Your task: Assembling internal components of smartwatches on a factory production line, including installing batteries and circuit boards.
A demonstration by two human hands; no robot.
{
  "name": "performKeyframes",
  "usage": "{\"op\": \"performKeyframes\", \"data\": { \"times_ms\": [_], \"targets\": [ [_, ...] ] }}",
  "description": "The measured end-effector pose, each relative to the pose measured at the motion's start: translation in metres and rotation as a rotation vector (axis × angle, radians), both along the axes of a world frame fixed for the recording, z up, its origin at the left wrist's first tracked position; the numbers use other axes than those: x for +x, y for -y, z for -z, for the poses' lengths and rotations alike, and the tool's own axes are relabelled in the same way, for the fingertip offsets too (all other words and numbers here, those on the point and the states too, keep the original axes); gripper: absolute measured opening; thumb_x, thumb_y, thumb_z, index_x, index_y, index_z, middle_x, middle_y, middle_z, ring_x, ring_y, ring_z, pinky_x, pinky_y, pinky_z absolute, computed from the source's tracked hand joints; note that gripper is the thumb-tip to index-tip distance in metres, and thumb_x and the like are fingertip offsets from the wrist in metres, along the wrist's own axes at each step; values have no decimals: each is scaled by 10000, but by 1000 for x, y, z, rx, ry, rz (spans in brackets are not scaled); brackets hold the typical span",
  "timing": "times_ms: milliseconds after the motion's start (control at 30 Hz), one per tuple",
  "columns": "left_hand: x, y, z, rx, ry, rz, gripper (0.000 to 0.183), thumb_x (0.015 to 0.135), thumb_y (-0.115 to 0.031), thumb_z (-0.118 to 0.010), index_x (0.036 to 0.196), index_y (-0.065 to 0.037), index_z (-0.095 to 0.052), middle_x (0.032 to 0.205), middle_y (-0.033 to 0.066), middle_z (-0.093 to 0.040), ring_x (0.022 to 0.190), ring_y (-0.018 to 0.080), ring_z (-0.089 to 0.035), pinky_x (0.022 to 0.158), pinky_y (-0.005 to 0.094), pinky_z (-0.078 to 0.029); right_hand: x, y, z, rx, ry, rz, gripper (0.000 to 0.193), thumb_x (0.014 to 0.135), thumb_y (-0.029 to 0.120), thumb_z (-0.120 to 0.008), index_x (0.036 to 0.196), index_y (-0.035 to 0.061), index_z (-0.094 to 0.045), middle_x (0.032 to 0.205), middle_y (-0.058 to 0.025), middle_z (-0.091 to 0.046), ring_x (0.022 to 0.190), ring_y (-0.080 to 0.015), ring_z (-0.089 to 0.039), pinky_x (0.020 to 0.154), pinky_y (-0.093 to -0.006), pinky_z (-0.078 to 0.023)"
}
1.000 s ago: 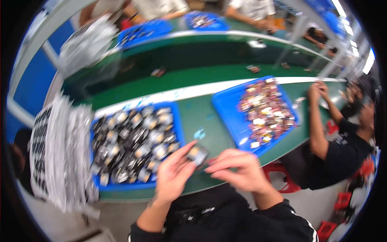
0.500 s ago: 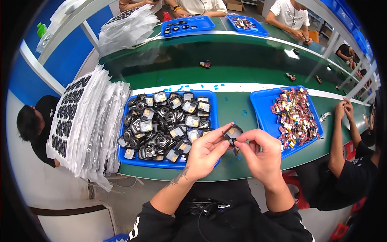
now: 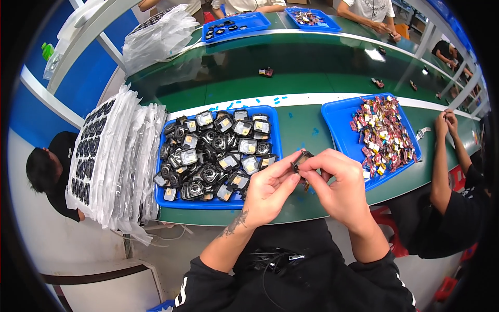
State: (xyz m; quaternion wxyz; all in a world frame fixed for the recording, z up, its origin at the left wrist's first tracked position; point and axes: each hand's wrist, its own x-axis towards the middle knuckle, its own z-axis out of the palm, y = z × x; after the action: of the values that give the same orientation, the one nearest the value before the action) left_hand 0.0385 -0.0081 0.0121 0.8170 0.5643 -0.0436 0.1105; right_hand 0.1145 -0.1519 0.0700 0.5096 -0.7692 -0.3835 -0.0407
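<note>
A small black watch case (image 3: 303, 160) is held up over the table's near edge, turned nearly edge-on. My left hand (image 3: 270, 195) grips it, with thumb and fingers closed around its left side. At the same case, my right hand (image 3: 335, 177) pinches with thumb and forefinger along the right side; whether a smaller part sits between those fingertips is hidden. Just below them a small yellowish piece (image 3: 307, 185) partly shows. To the left, a blue tray (image 3: 279, 138) is heaped with black watch cases (image 3: 210, 138), some showing greyish, clear-looking faces.
Another blue tray (image 3: 340, 122) on the right holds many small reddish, yellow and white parts (image 3: 382, 138). White plastic-wrapped sheets of black pieces (image 3: 112, 166) stand stacked at left. Beyond a white strip, a green surface (image 3: 223, 83) carries scattered parts. Co-workers sit across and at right.
The watch case has tilted from showing its face to nearly edge-on, and my right fingers have shifted up along it. My view has moved slightly.
</note>
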Motion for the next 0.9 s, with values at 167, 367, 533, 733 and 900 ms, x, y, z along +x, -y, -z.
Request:
{"op": "performKeyframes", "data": {
  "times_ms": [167,367,533,733,900],
  "targets": [
    [-1,0,2,40,-12,-3,443,973,18,-485,1403,83,-395,1314,165,-547,1176,194,-557,1008,324,-454,2,1,0,-37,6,-6,95,767,-36,-712,838,21,-685,754,-83,-655,589,-185,-613,517,-282,-476],
    [1,6,1,-49,21,-55,426,987,-4,-480,1400,74,-407,1297,158,-559,1164,186,-557,1003,320,-463,1,-1,4,54,-13,-38,102,770,-51,-701,852,8,-684,774,-91,-660,625,-176,-633,529,-268,-476],
    [0,6,4,2,26,-71,425,988,-10,-485,1400,67,-412,1295,150,-560,1156,184,-562,991,323,-475,2,1,4,65,-51,-49,110,778,-60,-689,870,-1,-687,788,-95,-666,647,-173,-644,532,-266,-477],
    [-1,8,4,-11,13,-59,419,990,-21,-490,1392,73,-420,1288,145,-569,1143,165,-566,972,302,-478,1,2,10,77,-81,-33,100,785,-50,-692,868,5,-686,782,-93,-661,614,-159,-621,520,-268,-465],
    [-5,8,2,94,-2,-41,402,993,-25,-475,1376,90,-431,1283,152,-578,1136,155,-570,972,289,-473,1,5,6,-10,80,-14,122,731,-14,-738,802,18,-644,762,-70,-624,614,-168,-578,528,-289,-458]
  ]
}}
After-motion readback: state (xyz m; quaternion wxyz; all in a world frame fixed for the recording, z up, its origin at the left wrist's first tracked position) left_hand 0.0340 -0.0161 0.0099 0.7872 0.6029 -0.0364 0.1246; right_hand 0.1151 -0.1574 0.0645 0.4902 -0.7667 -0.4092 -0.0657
